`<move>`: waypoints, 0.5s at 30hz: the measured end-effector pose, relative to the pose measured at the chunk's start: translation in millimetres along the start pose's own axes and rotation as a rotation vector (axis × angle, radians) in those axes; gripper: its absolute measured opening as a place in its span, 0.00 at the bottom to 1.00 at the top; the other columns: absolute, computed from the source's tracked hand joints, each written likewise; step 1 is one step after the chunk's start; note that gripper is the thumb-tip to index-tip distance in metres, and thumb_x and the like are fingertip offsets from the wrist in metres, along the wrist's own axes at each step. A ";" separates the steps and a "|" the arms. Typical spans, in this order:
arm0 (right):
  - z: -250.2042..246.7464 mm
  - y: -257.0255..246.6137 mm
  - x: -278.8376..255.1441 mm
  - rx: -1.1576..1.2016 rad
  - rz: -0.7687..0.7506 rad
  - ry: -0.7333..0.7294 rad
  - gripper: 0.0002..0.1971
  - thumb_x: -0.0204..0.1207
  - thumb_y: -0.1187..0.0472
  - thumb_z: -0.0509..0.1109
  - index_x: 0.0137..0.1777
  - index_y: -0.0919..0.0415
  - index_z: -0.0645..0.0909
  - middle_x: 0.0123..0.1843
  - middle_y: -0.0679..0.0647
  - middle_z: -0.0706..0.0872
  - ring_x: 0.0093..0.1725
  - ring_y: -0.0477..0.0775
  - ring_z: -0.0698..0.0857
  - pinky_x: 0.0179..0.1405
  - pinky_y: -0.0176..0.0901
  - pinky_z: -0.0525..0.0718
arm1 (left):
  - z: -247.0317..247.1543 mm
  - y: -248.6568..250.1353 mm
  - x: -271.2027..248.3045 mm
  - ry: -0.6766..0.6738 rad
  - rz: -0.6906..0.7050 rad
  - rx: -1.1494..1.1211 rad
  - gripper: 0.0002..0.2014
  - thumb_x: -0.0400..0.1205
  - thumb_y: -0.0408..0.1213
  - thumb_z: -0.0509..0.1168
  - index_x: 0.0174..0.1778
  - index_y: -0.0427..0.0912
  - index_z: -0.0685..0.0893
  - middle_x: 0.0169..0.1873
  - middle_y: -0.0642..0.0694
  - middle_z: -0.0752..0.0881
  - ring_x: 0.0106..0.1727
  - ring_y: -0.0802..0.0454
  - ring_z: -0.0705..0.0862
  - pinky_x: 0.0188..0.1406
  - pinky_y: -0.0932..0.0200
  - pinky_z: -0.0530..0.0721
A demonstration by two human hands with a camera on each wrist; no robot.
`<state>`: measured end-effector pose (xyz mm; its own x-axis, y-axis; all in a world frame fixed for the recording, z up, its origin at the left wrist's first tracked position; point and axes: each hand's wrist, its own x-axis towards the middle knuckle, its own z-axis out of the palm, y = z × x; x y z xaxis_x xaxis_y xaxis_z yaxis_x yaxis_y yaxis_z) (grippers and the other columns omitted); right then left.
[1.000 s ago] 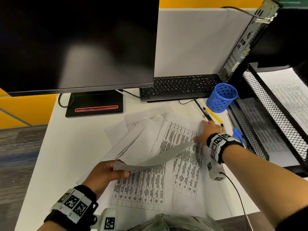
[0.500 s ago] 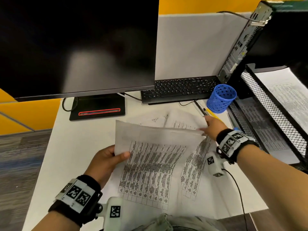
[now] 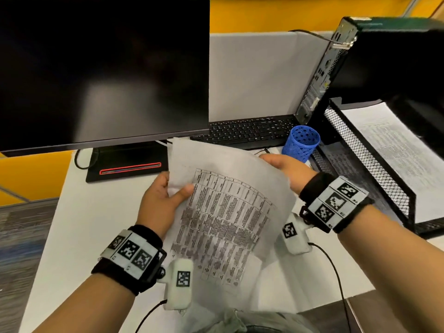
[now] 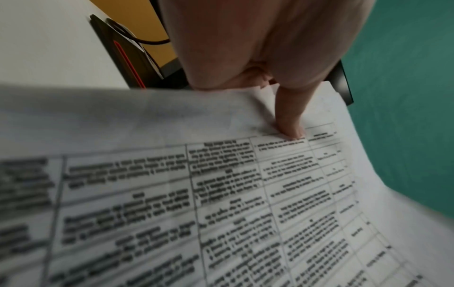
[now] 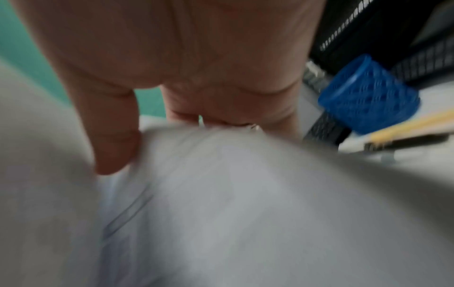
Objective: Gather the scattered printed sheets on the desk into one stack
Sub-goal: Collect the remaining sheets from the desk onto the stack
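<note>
Left hand pinches the printed sheets at their left edge; right hand grips their right edge, raised above the worktop.

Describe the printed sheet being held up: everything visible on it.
The printed sheet is thin white paper bearing a ruled table of small dark text, too blurred to read. It is lifted off the desk, tilted and bowed. The left hand pinches its left edge, thumb on the printed face; the right hand grips its far right edge. More white paper lies beneath it. Whether it is one sheet or several cannot be told.
</note>
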<state>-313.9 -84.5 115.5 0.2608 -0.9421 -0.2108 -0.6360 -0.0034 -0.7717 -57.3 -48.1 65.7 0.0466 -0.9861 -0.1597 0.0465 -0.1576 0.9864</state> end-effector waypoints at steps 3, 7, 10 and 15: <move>-4.7 14.2 -6.1 0.282 0.132 0.095 0.09 0.77 0.70 0.64 0.38 0.59 0.79 0.34 0.51 0.81 0.34 0.46 0.79 0.38 0.39 0.80 | -9.2 -2.3 5.5 0.124 0.029 -0.001 0.17 0.74 0.27 0.72 0.52 0.47 0.75 0.46 0.46 0.90 0.41 0.55 0.91 0.40 0.58 0.90; 13.1 35.5 -14.6 0.808 0.257 0.030 0.17 0.76 0.45 0.61 0.55 0.56 0.81 0.43 0.53 0.89 0.37 0.51 0.88 0.39 0.48 0.88 | -17.7 -1.3 6.6 0.161 0.022 -0.049 0.24 0.72 0.28 0.73 0.61 0.46 0.74 0.49 0.46 0.90 0.43 0.54 0.91 0.38 0.59 0.87; 34.5 35.9 -18.6 0.795 0.226 -0.014 0.10 0.81 0.61 0.61 0.60 0.55 0.78 0.50 0.53 0.90 0.45 0.49 0.90 0.45 0.48 0.89 | -15.6 3.0 5.8 0.146 0.012 -0.071 0.18 0.76 0.31 0.70 0.61 0.48 0.78 0.53 0.47 0.89 0.53 0.48 0.89 0.53 0.50 0.87; 42.9 6.9 -12.1 0.420 0.107 0.282 0.15 0.80 0.68 0.60 0.57 0.48 0.79 0.61 0.54 0.87 0.61 0.56 0.84 0.66 0.63 0.79 | 3.2 30.2 -3.7 0.174 0.220 0.139 0.11 0.85 0.37 0.59 0.56 0.61 0.75 0.54 0.61 0.85 0.56 0.63 0.84 0.63 0.53 0.82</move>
<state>-290.3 -58.7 87.0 -0.0324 -0.9837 -0.1767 -0.2865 0.1785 -0.9413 -59.2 -49.4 96.1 0.2110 -0.9753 0.0658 -0.1198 0.0410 0.9919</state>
